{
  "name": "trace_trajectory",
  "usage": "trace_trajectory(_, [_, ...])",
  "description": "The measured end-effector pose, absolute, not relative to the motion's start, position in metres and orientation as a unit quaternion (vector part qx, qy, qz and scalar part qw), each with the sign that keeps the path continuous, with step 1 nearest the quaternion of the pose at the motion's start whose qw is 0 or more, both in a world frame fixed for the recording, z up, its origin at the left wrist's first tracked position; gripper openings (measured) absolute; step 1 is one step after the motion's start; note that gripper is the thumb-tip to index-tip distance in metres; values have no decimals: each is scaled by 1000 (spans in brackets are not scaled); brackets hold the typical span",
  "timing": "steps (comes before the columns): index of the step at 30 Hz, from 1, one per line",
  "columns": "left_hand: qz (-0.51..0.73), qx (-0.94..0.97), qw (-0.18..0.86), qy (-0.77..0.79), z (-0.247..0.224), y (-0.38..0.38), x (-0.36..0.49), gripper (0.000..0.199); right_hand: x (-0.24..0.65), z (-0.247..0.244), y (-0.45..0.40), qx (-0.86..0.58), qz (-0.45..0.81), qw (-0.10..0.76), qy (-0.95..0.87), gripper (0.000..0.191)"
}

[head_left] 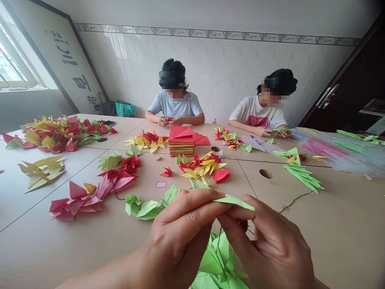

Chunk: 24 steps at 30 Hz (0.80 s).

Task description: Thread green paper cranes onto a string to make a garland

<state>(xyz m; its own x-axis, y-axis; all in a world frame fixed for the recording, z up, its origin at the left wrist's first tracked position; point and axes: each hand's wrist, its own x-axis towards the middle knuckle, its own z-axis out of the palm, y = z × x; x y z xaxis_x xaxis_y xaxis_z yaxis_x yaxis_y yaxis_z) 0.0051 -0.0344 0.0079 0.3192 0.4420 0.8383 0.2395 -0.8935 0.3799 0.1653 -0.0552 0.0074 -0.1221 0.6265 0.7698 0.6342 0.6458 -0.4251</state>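
Observation:
My left hand (183,224) and my right hand (270,237) meet at the bottom centre, fingers closed on a light green folded paper crane (236,202). My left fingers lie over its near side; my right thumb and fingers pinch its other end. A dark thread (220,237) hangs below it, partly hidden by my hands. Under them lies a bunch of green paper cranes (221,261) on that thread. Just beyond my left hand, strung green cranes (147,208) join a garland of pink and red cranes (87,198).
Piles of folded cranes (57,134) lie at the left. A stack of red and yellow paper (181,144) stands mid-table. Green cranes (303,178) and plastic bags (345,150) are on the right. Two people (176,104) sit across, working with paper. The table (339,224) has cable holes.

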Motion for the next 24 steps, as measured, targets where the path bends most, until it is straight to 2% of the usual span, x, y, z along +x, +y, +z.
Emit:
trace_trajectory(7, [529, 820, 35, 217, 1, -36, 2, 33, 163, 11, -54, -443, 40, 519, -730, 21])
trace_trajectory(13, [555, 792, 106, 230, 5, -35, 4, 38, 165, 14, -52, -374, 83, 533, -754, 6])
trace_trajectory(18, [561, 781, 136, 237, 9, -35, 3, 40, 167, 15, -53, -384, 105, 527, -751, 7])
trace_trajectory(24, [554, 797, 125, 204, 9, -35, 3, 39, 168, 7, -53, -401, 197, 539, -714, 14])
